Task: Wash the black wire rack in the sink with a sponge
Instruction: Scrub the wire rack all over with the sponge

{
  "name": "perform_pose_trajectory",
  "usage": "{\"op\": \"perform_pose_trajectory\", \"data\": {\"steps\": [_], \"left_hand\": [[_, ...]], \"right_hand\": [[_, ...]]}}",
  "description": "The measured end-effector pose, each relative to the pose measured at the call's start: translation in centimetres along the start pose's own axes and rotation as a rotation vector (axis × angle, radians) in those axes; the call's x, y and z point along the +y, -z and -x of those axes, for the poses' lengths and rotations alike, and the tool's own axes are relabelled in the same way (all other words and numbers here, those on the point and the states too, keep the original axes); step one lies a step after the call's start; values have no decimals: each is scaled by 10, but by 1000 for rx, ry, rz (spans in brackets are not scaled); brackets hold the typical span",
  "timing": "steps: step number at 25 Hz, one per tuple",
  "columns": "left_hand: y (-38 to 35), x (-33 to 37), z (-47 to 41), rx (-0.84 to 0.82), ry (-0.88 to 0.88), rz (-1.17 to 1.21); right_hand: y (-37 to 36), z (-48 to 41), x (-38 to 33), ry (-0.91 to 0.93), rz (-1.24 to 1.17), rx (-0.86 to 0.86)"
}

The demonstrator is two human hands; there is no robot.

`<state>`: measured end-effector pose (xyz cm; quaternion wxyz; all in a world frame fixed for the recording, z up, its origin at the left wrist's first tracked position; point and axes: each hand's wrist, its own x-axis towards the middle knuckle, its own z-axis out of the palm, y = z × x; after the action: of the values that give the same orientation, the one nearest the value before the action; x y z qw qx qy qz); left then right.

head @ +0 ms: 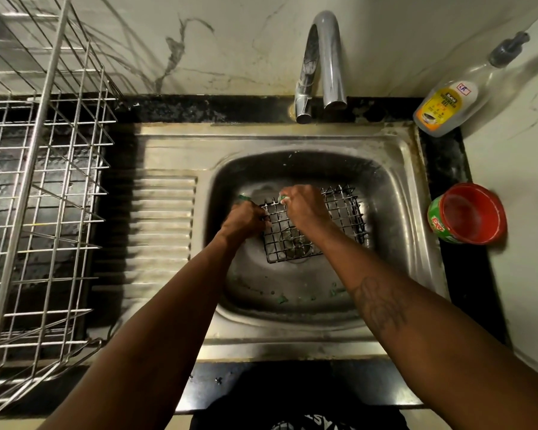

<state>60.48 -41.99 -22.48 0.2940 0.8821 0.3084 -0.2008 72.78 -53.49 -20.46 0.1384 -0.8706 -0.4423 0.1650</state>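
The black wire rack [332,225] lies flat in the steel sink [397,187], over the drain. My left hand [246,220] grips the rack's left edge, and a bit of green shows just above its knuckles. My right hand [304,206] rests on the rack's upper left part, fingers curled round a soapy green and white sponge [283,198] that it presses onto the wires. Most of the sponge is hidden by the fingers.
A chrome tap [323,60] arches over the sink's back rim. A dish gel bottle [450,103] and a red soap tub [469,212] stand to the right. A steel dish rack [44,187] fills the left counter. Green sponge crumbs [281,299] lie in the basin.
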Motion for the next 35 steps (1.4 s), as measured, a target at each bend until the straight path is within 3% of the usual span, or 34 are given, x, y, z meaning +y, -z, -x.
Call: {"op": "perform_pose_trajectory", "data": {"steps": [5, 14, 17, 21, 26, 30, 35], "left_hand": [[0, 0, -3, -24, 15, 2], [1, -7, -2, -31, -4, 132], [0, -6, -2, -29, 0, 122], [2, -2, -2, -28, 37, 91], [3, 12, 2, 29, 215, 57], [2, 19, 4, 54, 314, 93], [8, 42, 21, 184, 302, -1]], "right_hand": [[6, 5, 3, 119, 80, -76], [-14, 114, 46, 314, -10, -113], [-12, 119, 55, 222, -92, -139], [1, 59, 29, 49, -184, 120], [4, 17, 24, 30, -5, -2], [-6, 73, 39, 155, -19, -53], [-11, 114, 64, 178, -52, -79]]}}
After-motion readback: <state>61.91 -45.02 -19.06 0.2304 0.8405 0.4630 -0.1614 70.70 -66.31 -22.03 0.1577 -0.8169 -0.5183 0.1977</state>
